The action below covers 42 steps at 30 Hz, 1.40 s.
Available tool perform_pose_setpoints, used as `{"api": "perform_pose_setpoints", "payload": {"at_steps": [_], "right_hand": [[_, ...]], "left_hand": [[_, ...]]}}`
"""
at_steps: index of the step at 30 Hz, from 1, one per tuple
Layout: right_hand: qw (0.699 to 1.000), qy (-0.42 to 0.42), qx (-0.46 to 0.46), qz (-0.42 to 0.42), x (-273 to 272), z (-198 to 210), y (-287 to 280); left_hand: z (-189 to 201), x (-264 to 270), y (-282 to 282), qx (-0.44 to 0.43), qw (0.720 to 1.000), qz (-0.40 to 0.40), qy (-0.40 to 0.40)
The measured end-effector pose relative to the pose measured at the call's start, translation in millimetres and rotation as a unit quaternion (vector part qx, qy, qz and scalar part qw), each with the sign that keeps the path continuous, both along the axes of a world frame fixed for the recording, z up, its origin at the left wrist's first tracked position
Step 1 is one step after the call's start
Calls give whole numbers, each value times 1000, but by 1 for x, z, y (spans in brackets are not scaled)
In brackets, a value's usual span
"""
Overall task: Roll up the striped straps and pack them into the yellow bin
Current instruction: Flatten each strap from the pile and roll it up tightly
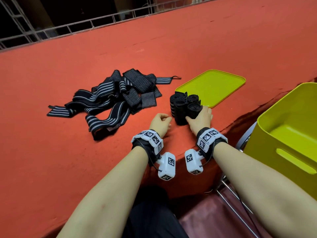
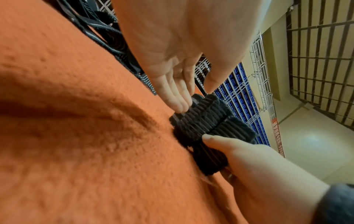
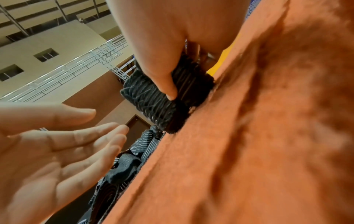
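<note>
Right hand [image 1: 201, 118] is wrapped around 1 of 4 rolled straps [image 1: 186, 107] on orange cloth [image 1: 51, 165]; left hand [image 1: 160, 121] is held loose, fingers relaxed, gripping nothing, beside them.

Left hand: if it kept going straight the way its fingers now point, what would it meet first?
Probably the cluster of rolled straps. The left hand lies open on the red cloth, fingers aimed at the rolls' near side; whether they already touch is unclear. The right hand grips the cluster's other side.
</note>
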State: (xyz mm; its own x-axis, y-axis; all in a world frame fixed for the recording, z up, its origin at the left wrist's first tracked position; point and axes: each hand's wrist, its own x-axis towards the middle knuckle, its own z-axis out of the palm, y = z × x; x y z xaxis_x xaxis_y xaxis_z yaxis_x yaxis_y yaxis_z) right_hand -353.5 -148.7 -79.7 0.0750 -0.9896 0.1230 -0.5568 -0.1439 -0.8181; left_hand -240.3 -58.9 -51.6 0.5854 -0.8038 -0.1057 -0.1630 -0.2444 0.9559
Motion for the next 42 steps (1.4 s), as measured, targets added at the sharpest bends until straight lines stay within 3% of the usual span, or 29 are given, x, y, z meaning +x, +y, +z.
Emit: {"api": "perform_pose_setpoints", "payload": {"at_steps": [6, 13, 18, 22, 26, 30, 35, 39, 42], "right_hand": [[998, 44, 36, 10, 1, 0, -1], [998, 33, 52, -2, -7, 12, 8], [997, -56, -41, -29, 0, 38, 15], [986, -99, -132, -27, 30, 67, 32], [976, -100, -175, 76, 77, 69, 63], [969, -50, -95, 223, 137, 38, 89], [948, -38, 78, 306, 209, 19, 110], [902, -119, 266, 319, 245, 8, 125], [890, -174, 313, 284, 256, 4, 126]], "left_hand": [[-3, -1, -1, 16, 1000, -22, 15], [-5, -1, 0, 19, 999, -45, 9], [5, 10, 5, 9, 999, -43, 24], [12, 35, 19, -9, 1000, 6, 26], [0, 75, 46, -13, 996, 79, 47], [-18, 131, 86, 41, 981, 189, 4], [-35, 190, 122, 102, 967, 235, 0], [-29, 204, 124, -20, 953, 263, 149], [-23, 211, 120, -92, 928, 257, 254]]}}
